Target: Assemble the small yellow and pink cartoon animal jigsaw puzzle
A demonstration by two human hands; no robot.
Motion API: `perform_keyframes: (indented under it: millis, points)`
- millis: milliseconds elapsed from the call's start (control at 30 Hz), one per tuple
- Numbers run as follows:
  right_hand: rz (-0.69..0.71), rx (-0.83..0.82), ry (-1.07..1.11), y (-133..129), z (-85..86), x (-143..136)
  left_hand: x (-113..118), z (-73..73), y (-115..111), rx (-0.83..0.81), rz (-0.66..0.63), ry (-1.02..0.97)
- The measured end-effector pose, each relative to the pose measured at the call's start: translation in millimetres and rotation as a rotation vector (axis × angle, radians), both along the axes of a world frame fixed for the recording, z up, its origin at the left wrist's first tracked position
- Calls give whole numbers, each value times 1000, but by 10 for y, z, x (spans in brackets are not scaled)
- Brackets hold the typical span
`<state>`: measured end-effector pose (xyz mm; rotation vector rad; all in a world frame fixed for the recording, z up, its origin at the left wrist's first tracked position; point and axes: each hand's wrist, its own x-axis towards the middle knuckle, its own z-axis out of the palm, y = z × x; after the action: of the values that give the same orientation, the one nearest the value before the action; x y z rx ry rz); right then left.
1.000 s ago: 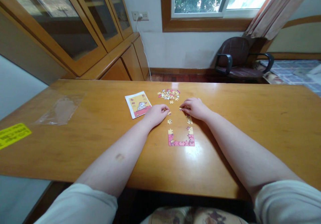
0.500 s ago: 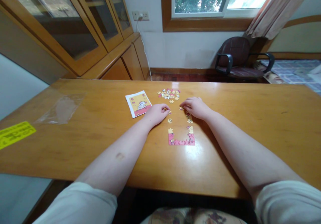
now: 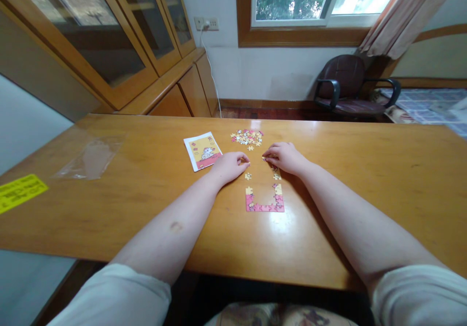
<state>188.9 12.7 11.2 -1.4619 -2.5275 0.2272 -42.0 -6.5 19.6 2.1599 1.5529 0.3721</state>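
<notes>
Pink and yellow jigsaw pieces form a U-shaped puzzle border [image 3: 265, 208] on the wooden table. A loose yellow puzzle piece [image 3: 248, 175] lies above its left side, and more pieces [image 3: 277, 175] stand above its right side. My left hand [image 3: 230, 165] is closed at the fingertips on a puzzle piece, mostly hidden, just above the loose yellow one. Across the gap, my right hand [image 3: 285, 156] pinches another small puzzle piece [image 3: 264, 159] at the top right of the border. Beyond both hands lies a heap of loose puzzle pieces [image 3: 248, 137].
A picture card [image 3: 203, 151] of the puzzle design lies left of the heap, by my left hand. Farther left are a clear plastic bag [image 3: 91, 158] and a yellow label [image 3: 22, 192] on the wooden table [image 3: 146, 209]. An office chair [image 3: 343, 82] stands beyond the table.
My left fingertips have come down over their puzzle piece, so less of it shows. The right hand stays nearly in place. The whole view has shifted slightly.
</notes>
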Motion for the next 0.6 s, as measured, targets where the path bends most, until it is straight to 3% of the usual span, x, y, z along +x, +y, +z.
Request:
perform_keyframes:
  millis: [433, 600]
  points:
    - [2, -59, 122, -43, 19, -59, -8, -15, 19, 2, -9, 5]
    - [65, -128, 213, -79, 66, -105, -8, -20, 17, 11, -10, 6]
